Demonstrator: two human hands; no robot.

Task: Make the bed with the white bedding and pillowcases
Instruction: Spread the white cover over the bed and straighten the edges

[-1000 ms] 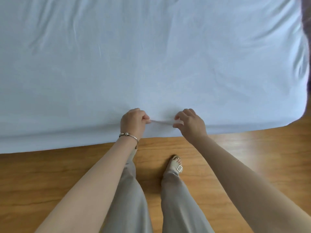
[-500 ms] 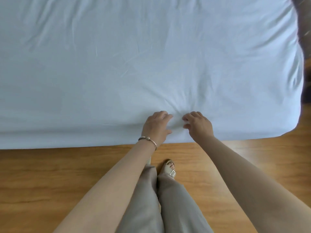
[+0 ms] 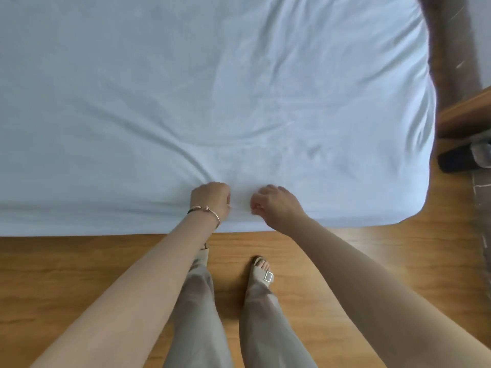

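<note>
A white sheet [image 3: 212, 88] covers the mattress and fills the upper part of the head view. Its near edge hangs down the bed's side above the wooden floor. My left hand [image 3: 210, 201], with a bracelet at the wrist, grips the sheet at this near edge, and folds run out from it to the left. My right hand [image 3: 276, 205] is a short way to its right, fingers curled and pinching the same stretch of sheet. The bed's right corner [image 3: 414, 203] is rounded and wrapped in the sheet.
Wooden floor [image 3: 79, 274] lies under me, with my legs and a sandalled foot [image 3: 263, 269] near the bed. At the right stand a wooden piece of furniture [image 3: 465, 112] and a dark object [image 3: 457, 158] on the floor.
Half a second ago the fingers lay looser on the sheet; now both hands are curled on its edge. The view has shifted right, showing more of the bed's corner and the furniture.
</note>
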